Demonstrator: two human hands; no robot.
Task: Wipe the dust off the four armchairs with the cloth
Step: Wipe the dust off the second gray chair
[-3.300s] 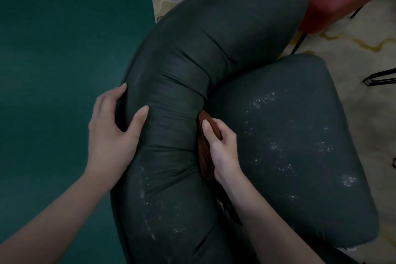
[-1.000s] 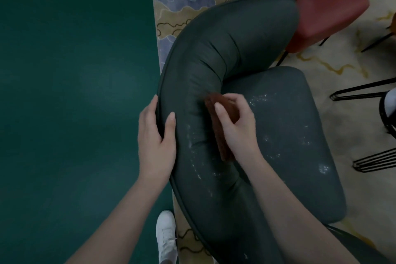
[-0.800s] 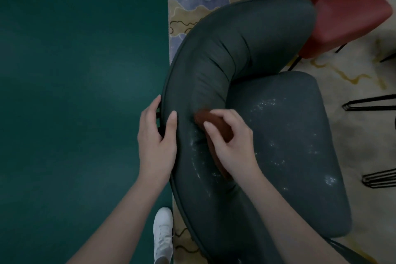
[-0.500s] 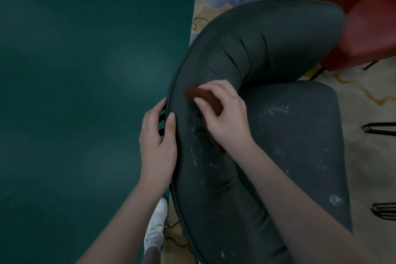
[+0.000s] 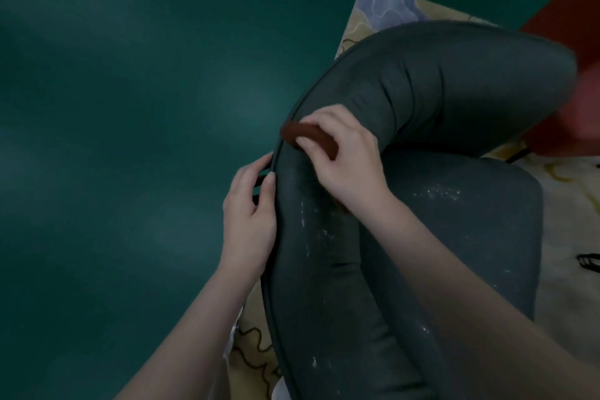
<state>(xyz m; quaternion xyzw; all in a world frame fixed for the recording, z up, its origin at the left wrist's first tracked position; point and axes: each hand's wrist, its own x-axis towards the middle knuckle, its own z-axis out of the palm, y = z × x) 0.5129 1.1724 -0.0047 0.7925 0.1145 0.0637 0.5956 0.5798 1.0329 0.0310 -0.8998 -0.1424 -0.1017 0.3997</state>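
Note:
A dark grey armchair (image 5: 438, 84) with a curved padded backrest fills the right half of the view, white dust specks on its backrest and seat (image 5: 461, 204). My right hand (image 5: 344, 156) grips a brown cloth (image 5: 308, 136) and presses it on top of the backrest near its outer piped edge. My left hand (image 5: 250, 217) holds the outer edge of the backrest just below the cloth, thumb on the top, fingers curled round the back.
A red armchair (image 5: 571, 26) stands at the far right, blurred. A patterned beige and blue rug (image 5: 383, 10) lies under the chairs. Dark green floor (image 5: 130, 140) spreads to the left. Black wire chair legs (image 5: 587, 261) show at the right edge.
My right hand has slid the cloth up out of the seat crease, across the backrest toward its outer edge. My left hand keeps its hold on that edge. The view has shifted left.

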